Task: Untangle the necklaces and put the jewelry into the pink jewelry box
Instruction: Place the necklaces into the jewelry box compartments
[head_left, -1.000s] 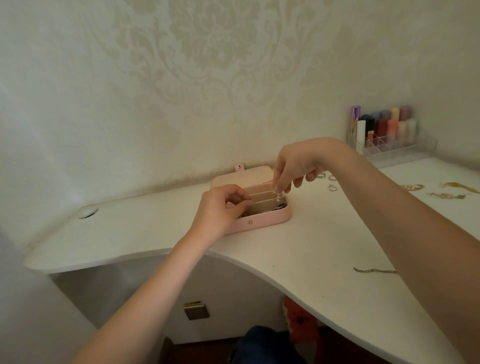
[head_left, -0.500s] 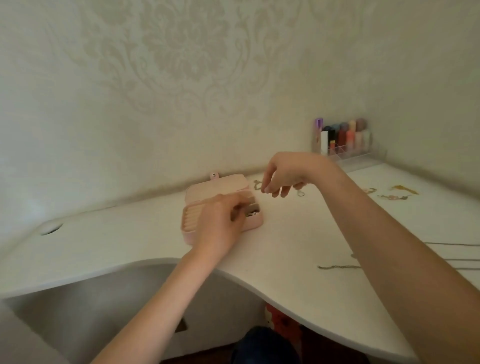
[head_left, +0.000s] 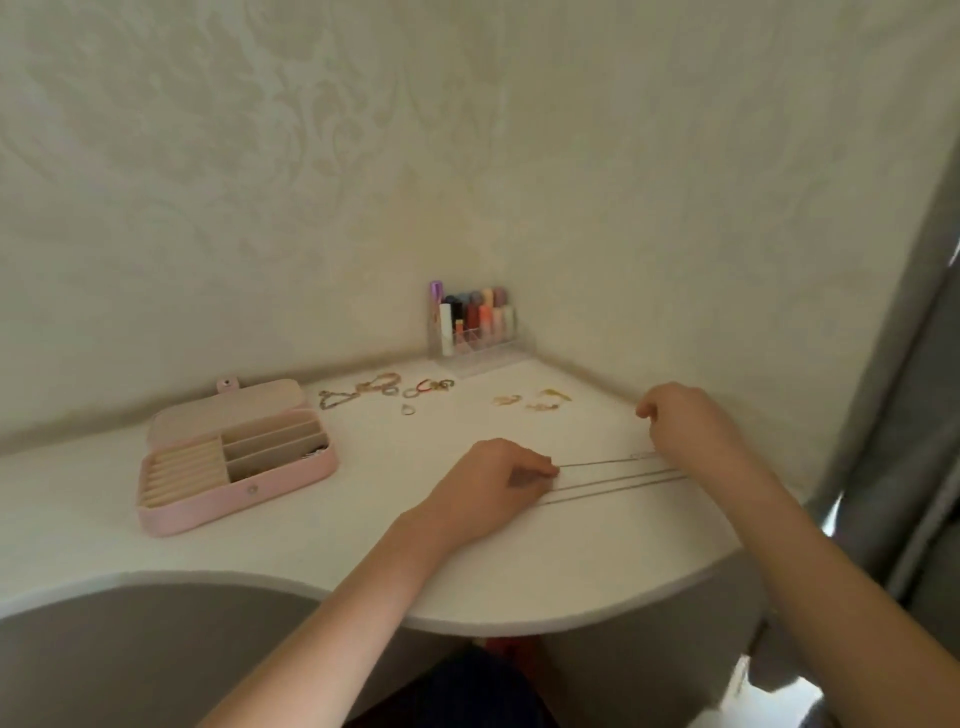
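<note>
From the head camera, both hands are down on the white desk (head_left: 363, 545) at the thin necklace chains (head_left: 613, 480), which run as several near-parallel strands between them. The left hand (head_left: 488, 480) has its fingers curled, fingertips pinching the left ends of the strands against the desk. The right hand (head_left: 685, 431) is also curled, knuckles up, over the right ends of the chains; it seems to hold them, but the fingertips are hidden, so the actual pinch cannot be confirmed.

The pink jewelry box (head_left: 236, 460) lies open, well apart to the left, lid back, its ring rolls and divided compartments showing, with something small in the right-hand compartment. Loose bracelets (head_left: 382, 387), a small ring (head_left: 408, 409) and gold earrings (head_left: 535, 402) lie near the back wall, beside a clear organizer of lipsticks (head_left: 475, 325).

The risks, as I judge them: pulling the strands taut while they are crossed could tighten a knot or snap a fine link. The chains' right ends lie close to the desk's curved edge, so a loosened pinch there might let one slide off onto the floor.
</note>
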